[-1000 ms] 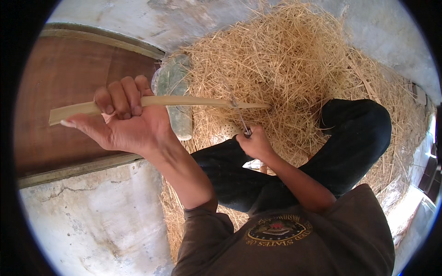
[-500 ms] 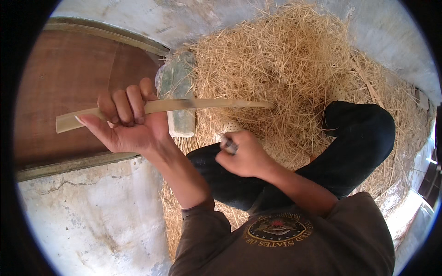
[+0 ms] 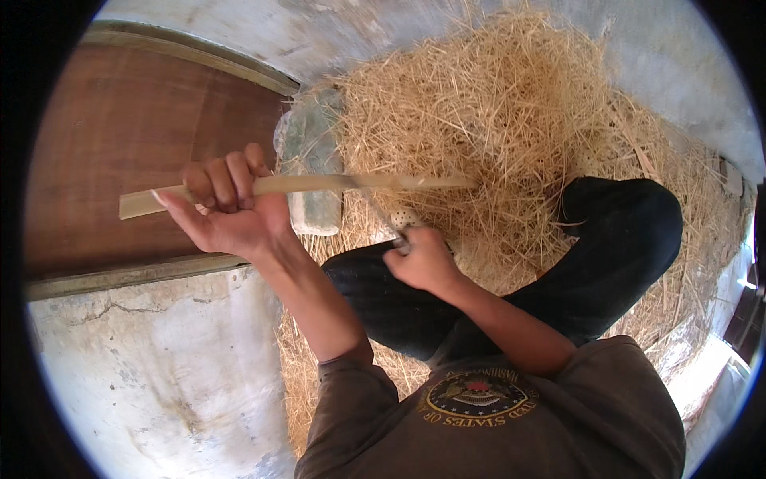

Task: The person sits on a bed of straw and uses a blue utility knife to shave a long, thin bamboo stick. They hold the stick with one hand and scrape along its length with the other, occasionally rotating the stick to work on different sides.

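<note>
My left hand [image 3: 235, 199] is raised, palm up, its fingers wrapped round a long pale bamboo strip [image 3: 319, 184]. The strip's wide, cut end sticks out to the left of the hand; its thinner end reaches right over the straw. Below it, my right hand [image 3: 427, 255] is closed on a knife [image 3: 402, 243] with a dark grip. The thin blade, smeared by motion, slants up and left from the fist to the strip's underside. Whether it touches the strip I cannot tell for sure.
Loose shavings like straw [image 3: 479, 96] are heaped in front and around my legs. A greenish worn block [image 3: 315, 211] stands by the brown door panel [image 3: 120, 120] at the left. My bent knees in dark trousers [image 3: 630, 231] frame the heap. Stained pale walls [image 3: 159, 359] lie alongside.
My left hand and the strip have shifted slightly to the right, and the strip has levelled. My right hand has moved a little right, and the blade now shows near the strip.
</note>
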A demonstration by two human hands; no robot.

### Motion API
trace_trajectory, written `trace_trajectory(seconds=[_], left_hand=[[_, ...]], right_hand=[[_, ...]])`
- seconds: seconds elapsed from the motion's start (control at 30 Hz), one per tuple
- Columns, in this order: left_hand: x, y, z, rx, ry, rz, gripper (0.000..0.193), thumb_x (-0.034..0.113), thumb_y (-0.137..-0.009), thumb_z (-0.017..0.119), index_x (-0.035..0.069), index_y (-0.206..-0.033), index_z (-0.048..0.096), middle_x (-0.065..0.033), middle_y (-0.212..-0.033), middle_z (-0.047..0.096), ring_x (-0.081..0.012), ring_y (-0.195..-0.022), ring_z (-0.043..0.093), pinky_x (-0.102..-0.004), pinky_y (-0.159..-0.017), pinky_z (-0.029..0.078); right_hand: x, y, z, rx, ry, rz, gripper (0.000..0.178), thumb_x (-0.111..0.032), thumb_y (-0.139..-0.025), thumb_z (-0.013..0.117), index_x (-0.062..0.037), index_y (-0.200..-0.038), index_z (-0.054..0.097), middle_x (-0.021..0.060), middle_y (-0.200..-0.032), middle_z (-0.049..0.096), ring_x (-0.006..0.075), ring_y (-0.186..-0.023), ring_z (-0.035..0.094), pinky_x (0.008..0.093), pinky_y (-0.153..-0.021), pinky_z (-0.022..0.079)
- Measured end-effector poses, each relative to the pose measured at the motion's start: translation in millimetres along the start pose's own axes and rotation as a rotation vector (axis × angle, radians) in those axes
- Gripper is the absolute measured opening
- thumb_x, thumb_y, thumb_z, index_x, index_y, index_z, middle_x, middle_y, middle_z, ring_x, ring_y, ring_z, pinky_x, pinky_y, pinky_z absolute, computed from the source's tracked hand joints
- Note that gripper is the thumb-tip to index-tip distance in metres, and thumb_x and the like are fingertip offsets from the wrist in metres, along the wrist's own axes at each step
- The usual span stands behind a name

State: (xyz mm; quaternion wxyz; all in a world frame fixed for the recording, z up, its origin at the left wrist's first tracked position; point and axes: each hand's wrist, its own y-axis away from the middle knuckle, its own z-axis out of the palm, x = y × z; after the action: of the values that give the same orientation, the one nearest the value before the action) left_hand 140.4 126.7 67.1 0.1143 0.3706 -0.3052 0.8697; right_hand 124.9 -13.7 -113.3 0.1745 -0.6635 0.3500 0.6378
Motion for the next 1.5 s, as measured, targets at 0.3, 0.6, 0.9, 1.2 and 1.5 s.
trace_trajectory(seconds=[0.3, 0.6, 0.9, 1.2, 1.5], left_hand=[[-2.0, -5.2, 4.1, -0.01, 0.043, 0.005, 0.054, 0.054, -0.09, 0.051, 0.021, -0.057, 0.023, 0.0057, -0.045, 0.014, -0.0088, -0.043, 0.011, -0.0273, -0.051, 0.019], [-9.4, -3.4, 21.3, -0.001, 0.115, 0.016, 0.051, 0.05, -0.091, 0.05, 0.019, -0.058, 0.027, 0.0049, -0.047, 0.018, -0.0087, -0.045, 0.015, -0.0274, -0.05, 0.016], [-11.6, -3.7, 31.7, 0.153, 0.031, 0.055, 0.053, 0.057, -0.083, 0.053, 0.017, -0.056, 0.032, 0.0039, -0.048, 0.023, -0.0093, -0.044, 0.02, -0.0249, -0.047, 0.017], [-8.4, 11.0, 40.4, 0.099, 0.098, 0.059, 0.055, 0.06, -0.085, 0.05, 0.016, -0.056, 0.033, 0.0038, -0.045, 0.023, -0.0086, -0.042, 0.021, -0.0249, -0.048, 0.018], [-4.2, 6.5, 18.2, -0.161, 0.046, 0.0, 0.045, 0.032, -0.092, 0.052, 0.017, -0.057, 0.028, 0.0052, -0.046, 0.018, -0.0075, -0.043, 0.015, -0.0261, -0.05, 0.019]], right_hand=[[-1.0, 0.7, 1.8, 0.046, -0.062, -0.054, 0.026, -0.02, -0.069, 0.063, 0.0046, -0.074, 0.06, 0.0252, -0.065, 0.059, 0.0415, -0.067, 0.062, 0.046, -0.065, 0.05], [-35.0, 17.1, -14.1, -0.07, -0.196, -0.024, 0.019, -0.016, -0.069, 0.063, 0.0017, -0.07, 0.058, 0.0203, -0.063, 0.059, 0.0351, -0.062, 0.062, 0.0431, -0.06, 0.048], [-27.9, 12.0, -5.1, 0.098, -0.203, -0.026, 0.017, -0.008, -0.069, 0.063, -0.0029, -0.062, 0.048, 0.0044, -0.05, 0.045, 0.011, -0.046, 0.043, 0.0304, -0.045, 0.037], [29.1, 4.0, -32.8, 0.079, -0.132, 0.145, 0.015, -0.012, -0.069, 0.063, 0.001, -0.066, 0.056, 0.0151, -0.057, 0.058, 0.0232, -0.053, 0.058, 0.0374, -0.05, 0.045], [79.7, -18.7, -10.0, 0.075, -0.086, 0.241, 0.018, -0.016, -0.068, 0.064, -0.0025, -0.062, 0.054, 0.0124, -0.055, 0.056, 0.0262, -0.051, 0.056, 0.0368, -0.052, 0.046]])
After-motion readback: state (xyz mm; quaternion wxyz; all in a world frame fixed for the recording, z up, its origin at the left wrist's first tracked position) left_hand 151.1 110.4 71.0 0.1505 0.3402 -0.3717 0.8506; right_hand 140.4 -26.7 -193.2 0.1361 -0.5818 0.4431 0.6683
